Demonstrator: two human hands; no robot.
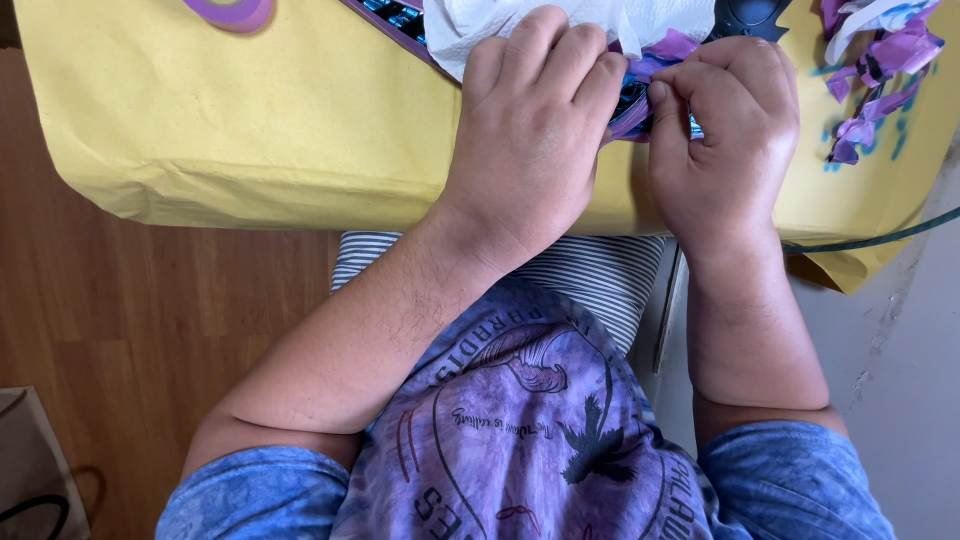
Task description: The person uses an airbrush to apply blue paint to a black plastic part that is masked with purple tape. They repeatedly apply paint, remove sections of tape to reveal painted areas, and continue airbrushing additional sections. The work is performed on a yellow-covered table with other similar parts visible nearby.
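At the far left, on the yellow paper sheet (250, 130) that covers the table, a purple ring-shaped roll of tape (232, 12) lies at the top edge, well apart from the work. Right of it, a crumpled white paper towel (560, 20) sits just above the left hand (530, 130), whose fingers curl knuckle-up and press down on the dark, blue-patterned flat piece with a purple border (400, 20) — only a corner of that piece shows, running up and to the left out of view.

Between the hands lies the thing being worked: a strip of purple tape smeared with blue paint (655, 60). The right hand (725, 130) pinches its near end between thumb and forefinger, so both hands are closed, one bracing and one gripping. As far as it shows, the strip's long axis runs from the pinch up and rightward, its free end pointing away from the person; most of it is hidden by the fingers.

This looks like the peeling step — tape being lifted off the painted piece. The next pull seems to call for a low, steady draw while the left hand keeps the piece flat.

At the far right, a heap of peeled purple tape scraps (880, 70) rests on blue-stained paper.
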